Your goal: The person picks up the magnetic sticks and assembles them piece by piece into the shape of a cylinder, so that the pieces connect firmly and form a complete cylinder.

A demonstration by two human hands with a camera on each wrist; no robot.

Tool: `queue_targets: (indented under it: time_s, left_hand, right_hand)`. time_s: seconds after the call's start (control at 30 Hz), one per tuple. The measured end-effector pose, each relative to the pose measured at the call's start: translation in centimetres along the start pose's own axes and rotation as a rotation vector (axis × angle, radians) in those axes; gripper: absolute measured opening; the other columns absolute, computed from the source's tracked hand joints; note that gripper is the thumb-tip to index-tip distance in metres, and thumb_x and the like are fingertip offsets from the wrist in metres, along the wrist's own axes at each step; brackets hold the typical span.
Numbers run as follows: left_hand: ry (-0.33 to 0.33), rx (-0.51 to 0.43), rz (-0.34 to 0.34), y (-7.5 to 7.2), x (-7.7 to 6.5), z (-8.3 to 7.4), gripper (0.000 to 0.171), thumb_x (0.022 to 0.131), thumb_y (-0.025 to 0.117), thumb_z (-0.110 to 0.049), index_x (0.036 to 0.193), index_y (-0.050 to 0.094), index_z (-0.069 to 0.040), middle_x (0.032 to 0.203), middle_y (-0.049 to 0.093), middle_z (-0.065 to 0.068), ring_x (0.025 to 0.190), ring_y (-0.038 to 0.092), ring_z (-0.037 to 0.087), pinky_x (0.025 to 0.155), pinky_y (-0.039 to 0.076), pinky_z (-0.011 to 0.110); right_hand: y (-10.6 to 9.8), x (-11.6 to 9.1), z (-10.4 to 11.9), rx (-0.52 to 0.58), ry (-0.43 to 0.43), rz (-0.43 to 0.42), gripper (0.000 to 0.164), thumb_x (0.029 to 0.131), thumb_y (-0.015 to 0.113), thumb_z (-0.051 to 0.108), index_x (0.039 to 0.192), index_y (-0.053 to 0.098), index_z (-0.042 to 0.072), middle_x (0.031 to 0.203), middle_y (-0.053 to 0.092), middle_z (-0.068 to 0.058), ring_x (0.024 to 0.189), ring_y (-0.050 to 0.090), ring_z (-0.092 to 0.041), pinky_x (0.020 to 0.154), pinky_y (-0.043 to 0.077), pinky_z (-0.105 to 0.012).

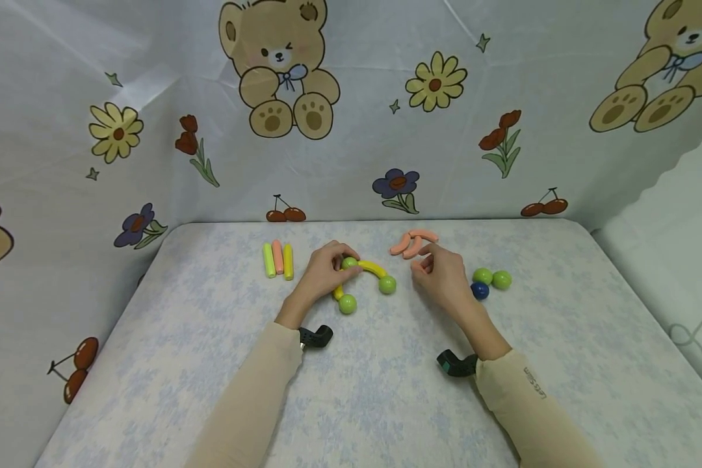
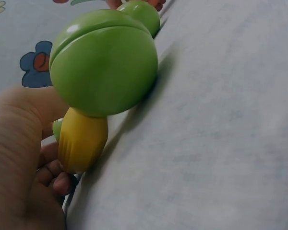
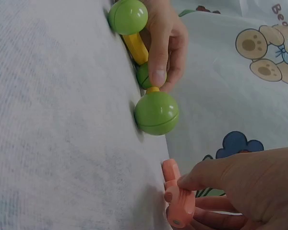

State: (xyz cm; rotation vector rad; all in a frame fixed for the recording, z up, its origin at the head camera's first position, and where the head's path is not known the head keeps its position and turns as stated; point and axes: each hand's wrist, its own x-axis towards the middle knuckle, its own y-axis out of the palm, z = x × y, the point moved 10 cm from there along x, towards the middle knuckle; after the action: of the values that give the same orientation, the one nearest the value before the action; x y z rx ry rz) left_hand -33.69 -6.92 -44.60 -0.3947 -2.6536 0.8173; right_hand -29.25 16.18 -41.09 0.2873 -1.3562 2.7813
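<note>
My left hand (image 1: 323, 272) pinches a green ball (image 1: 349, 262) between thumb and fingers. A yellow curved rod (image 1: 373, 268) runs from that ball to another green ball (image 1: 388, 285). A second yellow curved rod (image 2: 84, 141), partly behind the hand in the head view, leads to the nearest green ball (image 1: 348, 303). My right hand (image 1: 443, 276) is at several pink curved rods (image 1: 400, 244) lying together, its thumb and fingers apart in the head view. In the right wrist view its thumb overlaps a pink curved rod (image 3: 182, 208); contact is unclear.
Straight green (image 1: 269, 260), pink (image 1: 277, 257) and yellow (image 1: 288, 262) sticks lie side by side at the left. Two green balls (image 1: 502, 280) and a dark blue ball (image 1: 480, 290) sit right of the right hand. A patterned cloth (image 1: 351, 162) hangs behind the table (image 1: 380, 403).
</note>
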Motion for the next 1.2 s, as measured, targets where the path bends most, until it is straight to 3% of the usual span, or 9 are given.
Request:
queue_targets:
  time_s: [0.2, 0.37, 0.57, 0.7, 0.8, 1.0, 1.2]
  left_hand:
    - [-0.033, 0.010, -0.060, -0.6, 0.0, 0.6, 0.016, 0.093, 0.084, -0.024, 0.105, 0.078, -0.016, 0.089, 0.057, 0.004, 0.073, 0.048, 0.019, 0.068, 0.040, 0.030]
    - [-0.076, 0.057, -0.141, -1.5, -0.1, 1.2, 0.017, 0.090, 0.086, -0.024, 0.101, 0.077, -0.014, 0.090, 0.058, 0.004, 0.076, 0.050, 0.019, 0.070, 0.042, 0.031]
    - [-0.105, 0.096, -0.203, -2.2, -0.3, 1.3, 0.019, 0.089, 0.087, -0.023, 0.099, 0.076, -0.012, 0.093, 0.061, 0.006, 0.078, 0.052, 0.021, 0.072, 0.044, 0.032]
    - [-0.116, 0.096, -0.211, -2.3, -0.3, 1.4, 0.018, 0.089, 0.086, -0.023, 0.099, 0.076, -0.012, 0.093, 0.061, 0.006, 0.079, 0.053, 0.021, 0.073, 0.044, 0.033]
    - [-0.114, 0.105, -0.217, -2.4, -0.2, 1.5, 0.018, 0.089, 0.086, -0.023, 0.099, 0.076, -0.012, 0.093, 0.061, 0.006, 0.079, 0.054, 0.022, 0.074, 0.044, 0.033]
    - [-0.109, 0.129, -0.213, -2.2, -0.2, 1.6, 0.019, 0.089, 0.086, -0.024, 0.100, 0.076, -0.012, 0.094, 0.062, 0.005, 0.081, 0.054, 0.021, 0.076, 0.044, 0.034]
    - [-0.127, 0.159, -0.212, -2.2, -0.2, 1.5, 0.020, 0.089, 0.086, -0.024, 0.101, 0.076, -0.011, 0.096, 0.063, 0.006, 0.085, 0.057, 0.022, 0.078, 0.046, 0.036]
  right_hand:
    - [-0.2, -0.1, 1.1, 0.081, 0.003, 0.004, 0.042, 0.096, 0.080, 0.024, 0.126, 0.067, -0.003, 0.100, 0.077, -0.017, 0.087, 0.074, -0.029, 0.072, 0.060, -0.042]
    - [0.3, -0.2, 1.1, 0.128, 0.053, 0.059, 0.042, 0.097, 0.078, 0.031, 0.124, 0.068, 0.001, 0.108, 0.077, -0.016, 0.095, 0.074, -0.029, 0.074, 0.059, -0.039]
    - [1.9, -0.5, 1.1, 0.294, 0.111, 0.202, 0.038, 0.099, 0.075, 0.026, 0.128, 0.067, 0.002, 0.114, 0.075, -0.018, 0.103, 0.071, -0.030, 0.078, 0.058, -0.036]
    - [3.5, -1.1, 1.4, 0.455, 0.149, 0.322, 0.039, 0.101, 0.071, 0.020, 0.132, 0.064, -0.001, 0.109, 0.075, -0.018, 0.096, 0.070, -0.027, 0.079, 0.058, -0.037]
    - [4.4, -1.3, 1.4, 0.514, 0.178, 0.364, 0.040, 0.100, 0.070, 0.018, 0.133, 0.063, -0.004, 0.102, 0.076, -0.014, 0.088, 0.070, -0.023, 0.079, 0.059, -0.036]
    - [4.9, -1.4, 1.2, 0.493, 0.219, 0.350, 0.037, 0.099, 0.069, 0.019, 0.129, 0.065, -0.002, 0.095, 0.074, -0.008, 0.083, 0.067, -0.021, 0.075, 0.057, -0.033]
    - [4.5, -1.3, 1.4, 0.349, 0.164, 0.286, 0.031, 0.098, 0.074, 0.023, 0.119, 0.069, 0.001, 0.095, 0.077, -0.012, 0.074, 0.068, -0.020, 0.067, 0.056, -0.030]
